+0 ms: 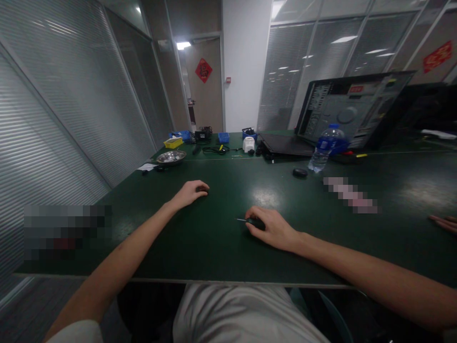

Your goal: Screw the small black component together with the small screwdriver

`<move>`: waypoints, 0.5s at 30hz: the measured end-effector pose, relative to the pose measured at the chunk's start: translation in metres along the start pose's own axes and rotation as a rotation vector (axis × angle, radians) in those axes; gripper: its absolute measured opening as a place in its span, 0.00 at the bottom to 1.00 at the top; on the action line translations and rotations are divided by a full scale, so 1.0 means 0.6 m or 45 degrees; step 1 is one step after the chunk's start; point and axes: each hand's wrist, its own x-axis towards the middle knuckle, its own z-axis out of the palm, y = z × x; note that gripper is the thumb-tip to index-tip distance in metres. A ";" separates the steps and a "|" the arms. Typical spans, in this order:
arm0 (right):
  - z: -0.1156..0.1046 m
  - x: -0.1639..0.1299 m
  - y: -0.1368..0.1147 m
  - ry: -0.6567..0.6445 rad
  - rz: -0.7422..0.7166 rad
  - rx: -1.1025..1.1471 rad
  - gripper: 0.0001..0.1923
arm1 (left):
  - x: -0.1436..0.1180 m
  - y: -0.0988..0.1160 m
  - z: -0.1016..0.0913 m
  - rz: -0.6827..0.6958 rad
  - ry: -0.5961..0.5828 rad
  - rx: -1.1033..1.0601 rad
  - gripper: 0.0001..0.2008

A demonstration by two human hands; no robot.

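Observation:
In the head view, my right hand (273, 228) rests on the green tabletop, fingers wrapped around a small screwdriver (255, 222). Its handle is black, and the thin metal shaft points left, lying close above the table. Further left and a little farther out, my left hand (191, 193) lies on the table with curled fingers. A dark patch shows between its thumb and fingers; what it is, I cannot make out. The two hands are apart.
A metal dish (171, 157) stands at the back left. Behind are a yellow tray (173, 142), a blue bin (223, 138) and cables. To the right are a black mouse (300, 172), a water bottle (323, 150) and an open computer case (342, 107). Another person's hand (444, 223) shows at the right edge.

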 end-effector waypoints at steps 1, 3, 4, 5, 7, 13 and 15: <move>0.000 0.000 0.000 0.002 -0.004 0.002 0.08 | -0.003 -0.036 -0.017 -0.071 0.064 0.077 0.14; 0.001 0.000 0.001 0.006 -0.010 0.006 0.08 | -0.018 -0.110 -0.054 -0.234 0.196 0.264 0.13; 0.002 0.001 0.002 0.006 -0.010 0.007 0.07 | -0.030 -0.143 -0.074 -0.341 0.236 0.372 0.13; 0.003 0.001 0.003 0.007 -0.009 0.007 0.07 | -0.044 -0.174 -0.094 -0.463 0.275 0.483 0.13; 0.004 0.002 0.004 0.011 -0.005 0.005 0.07 | -0.076 -0.221 -0.130 -0.683 0.337 0.609 0.14; 0.005 0.001 0.005 0.013 -0.005 0.006 0.08 | -0.143 -0.282 -0.196 -1.057 0.410 0.660 0.18; 0.004 0.001 0.004 0.008 0.001 0.007 0.08 | -0.146 -0.290 -0.205 -1.112 0.393 0.641 0.17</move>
